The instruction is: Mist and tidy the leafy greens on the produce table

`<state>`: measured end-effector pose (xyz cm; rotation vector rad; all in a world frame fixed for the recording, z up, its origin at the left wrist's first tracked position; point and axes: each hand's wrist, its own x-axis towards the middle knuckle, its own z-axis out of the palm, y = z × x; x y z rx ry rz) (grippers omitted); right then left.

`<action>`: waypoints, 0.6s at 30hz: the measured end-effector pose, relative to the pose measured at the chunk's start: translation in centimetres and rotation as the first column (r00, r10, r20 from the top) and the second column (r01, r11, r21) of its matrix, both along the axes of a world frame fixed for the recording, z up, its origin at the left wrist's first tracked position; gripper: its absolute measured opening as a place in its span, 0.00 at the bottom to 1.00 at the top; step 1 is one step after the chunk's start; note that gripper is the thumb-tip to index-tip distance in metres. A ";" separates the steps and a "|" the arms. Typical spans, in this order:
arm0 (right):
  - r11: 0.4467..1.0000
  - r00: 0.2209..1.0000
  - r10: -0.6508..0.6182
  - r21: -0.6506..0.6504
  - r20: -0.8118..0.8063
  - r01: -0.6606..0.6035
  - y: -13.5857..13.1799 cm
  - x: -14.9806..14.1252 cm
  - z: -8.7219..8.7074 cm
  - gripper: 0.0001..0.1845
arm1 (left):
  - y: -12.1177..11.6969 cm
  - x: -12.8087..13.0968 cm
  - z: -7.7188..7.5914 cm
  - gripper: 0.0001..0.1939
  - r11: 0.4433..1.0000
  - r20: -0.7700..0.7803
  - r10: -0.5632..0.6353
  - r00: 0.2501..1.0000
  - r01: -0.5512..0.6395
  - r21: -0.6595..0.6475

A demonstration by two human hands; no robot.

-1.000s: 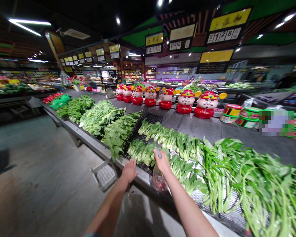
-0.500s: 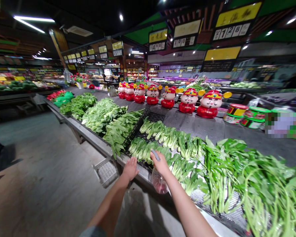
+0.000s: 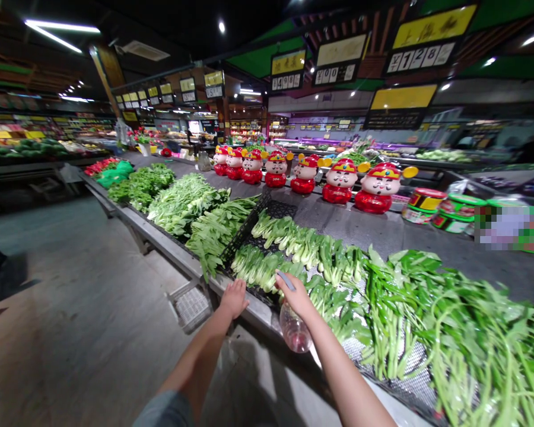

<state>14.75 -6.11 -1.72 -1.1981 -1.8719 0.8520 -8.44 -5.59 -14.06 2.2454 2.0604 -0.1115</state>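
Note:
My right hand (image 3: pixel 297 293) is wrapped around the top of a spray bottle with a grey head; its clear, rounded body (image 3: pixel 295 330) hangs below the fingers. It is over the front edge of the display, close to a row of bok choy (image 3: pixel 260 267). Fingers stretched out, my left hand (image 3: pixel 235 298) lies on the metal rail (image 3: pixel 260 309) and holds nothing. More bok choy (image 3: pixel 302 243) lies in a second row behind, on a dark mesh surface. Water drops glisten on the greens to the right.
Long-stemmed leafy greens (image 3: pixel 471 332) cover the right of the stand. Left of a black crate wall (image 3: pixel 248 228) lie more leafy vegetables (image 3: pixel 182 204). Several red figurines (image 3: pixel 338 181) and stacked tins (image 3: pixel 420 204) line the back. A grey basket (image 3: pixel 190 305) sits low under the rail.
My right hand has shifted slightly right with the spray bottle, and the bottle's head is tilted more. My left hand stays on the rail, moved a little left.

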 end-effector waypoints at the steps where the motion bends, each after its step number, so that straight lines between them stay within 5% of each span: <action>1: 1.000 1.000 0.009 0.003 0.000 -0.009 -0.1 0.4 0.3 0.26 | 0.0 0.1 0.1 0.35 1.000 -0.003 0.008 1.000 -0.008 0.009; 6: 1.000 0.996 0.010 0.027 0.086 -0.012 -1.3 2.7 0.8 0.31 | 0.0 1.8 0.4 0.33 0.998 -0.004 -0.030 1.000 0.030 0.061; 13: 0.997 0.965 -0.078 0.005 0.249 0.079 -2.9 6.3 -0.8 0.32 | 0.1 4.6 0.8 0.32 0.993 0.023 -0.106 0.994 0.105 0.044; 18: 1.000 0.964 0.019 0.000 0.264 -0.020 -3.4 8.4 0.2 0.30 | 0.4 5.6 0.8 0.32 0.992 0.049 -0.123 0.991 0.122 0.020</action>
